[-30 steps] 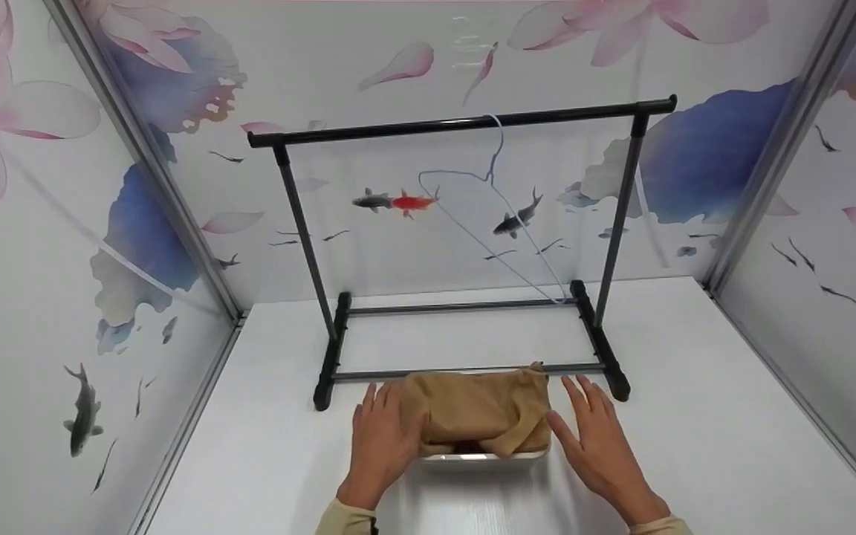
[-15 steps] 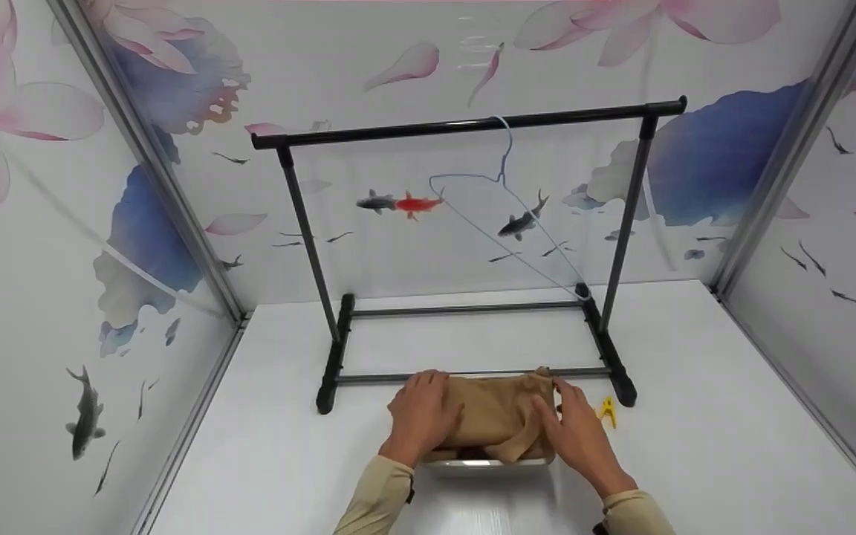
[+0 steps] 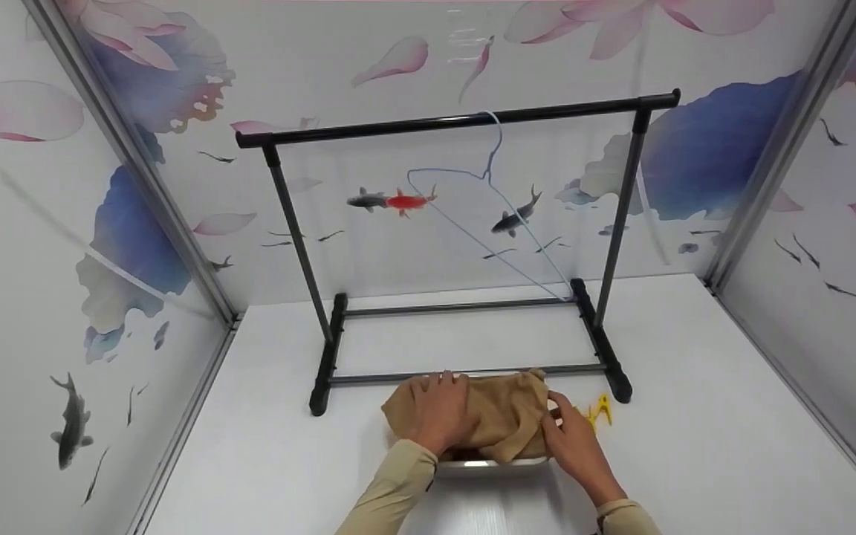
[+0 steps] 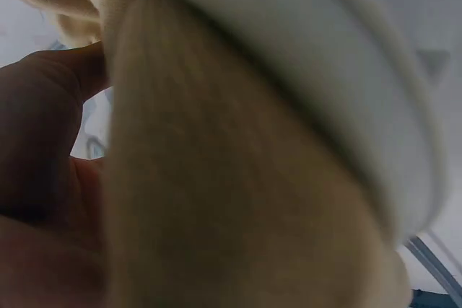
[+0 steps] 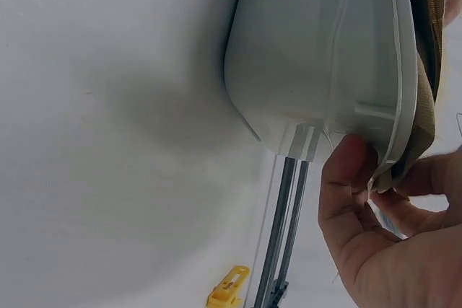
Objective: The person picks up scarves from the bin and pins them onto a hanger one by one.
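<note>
A brown folded garment (image 3: 495, 412) fills a white plastic bin (image 3: 491, 464) at the front of the table. Over its left part lies my left hand (image 3: 443, 412); in the left wrist view, my thumb and fingers grip bunched cloth beside the bin's rim. At the bin's right end, my right hand (image 3: 576, 442) pinches the rim, with a fold of the garment beside the fingers. The right wrist view shows one fingertip (image 5: 350, 153) under the rim against the bin's outer wall. A stitched or zipped edge of the garment hangs over the rim there.
Behind the bin stands a black clothes rack (image 3: 458, 122) with one light-blue wire hanger (image 3: 484, 174) on its bar. Yellow clips (image 3: 603, 409) lie right of the right hand, near the rack's foot. Patterned panels (image 3: 19, 297) enclose the table on the sides and back.
My left hand has moved right, from the bin's left side onto the garment. My right hand has come in to the bin's right end and curled its fingers. Yellow clips have come into view.
</note>
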`<action>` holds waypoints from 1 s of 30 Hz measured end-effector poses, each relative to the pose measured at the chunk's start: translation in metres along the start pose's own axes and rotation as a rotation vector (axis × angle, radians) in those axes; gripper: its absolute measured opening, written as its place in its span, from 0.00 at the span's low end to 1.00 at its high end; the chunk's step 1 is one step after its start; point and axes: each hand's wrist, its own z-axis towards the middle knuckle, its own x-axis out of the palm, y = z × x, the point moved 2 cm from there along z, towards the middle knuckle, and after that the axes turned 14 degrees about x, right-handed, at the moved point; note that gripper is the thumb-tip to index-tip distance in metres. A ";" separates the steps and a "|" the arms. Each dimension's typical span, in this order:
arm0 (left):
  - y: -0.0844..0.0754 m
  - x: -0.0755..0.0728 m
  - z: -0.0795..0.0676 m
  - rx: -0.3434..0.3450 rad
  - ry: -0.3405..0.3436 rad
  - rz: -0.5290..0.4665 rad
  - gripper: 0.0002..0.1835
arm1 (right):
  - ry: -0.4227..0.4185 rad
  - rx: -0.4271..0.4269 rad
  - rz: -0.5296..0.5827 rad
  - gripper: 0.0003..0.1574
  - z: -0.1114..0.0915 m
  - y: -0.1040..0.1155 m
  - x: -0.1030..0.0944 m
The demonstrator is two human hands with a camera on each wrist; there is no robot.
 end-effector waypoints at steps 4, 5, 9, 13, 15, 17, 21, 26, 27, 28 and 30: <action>-0.006 0.002 0.007 0.023 0.061 0.033 0.26 | 0.017 0.019 0.033 0.25 0.001 0.000 0.000; -0.007 0.002 0.009 0.025 0.082 0.040 0.26 | 0.024 0.024 0.041 0.25 0.002 0.000 0.000; -0.006 0.002 0.015 0.020 0.148 0.070 0.30 | 0.043 0.036 0.063 0.23 0.003 0.000 -0.001; -0.002 0.007 0.018 -0.002 0.220 0.078 0.34 | 0.057 0.034 0.064 0.23 0.003 0.001 -0.001; -0.001 0.011 0.018 -0.015 0.247 0.084 0.32 | 0.064 0.035 0.061 0.23 0.003 0.001 0.000; -0.001 0.013 0.017 -0.023 0.269 0.086 0.26 | 0.071 0.037 0.060 0.23 0.003 0.000 0.001; -0.004 0.010 0.018 -0.009 0.258 0.110 0.14 | 0.071 0.034 0.062 0.23 0.004 -0.001 0.001; -0.006 0.001 0.012 0.049 0.090 0.114 0.10 | 0.087 0.030 0.046 0.24 0.003 -0.001 -0.001; -0.006 -0.003 0.010 0.061 0.043 0.110 0.07 | 0.094 0.026 0.034 0.24 0.003 -0.001 -0.003; -0.006 -0.006 0.007 0.072 -0.003 0.104 0.04 | 0.104 0.022 0.019 0.24 0.003 0.000 -0.005; -0.007 -0.016 0.002 0.090 -0.088 0.097 0.05 | 0.119 0.007 -0.021 0.26 0.005 0.002 -0.012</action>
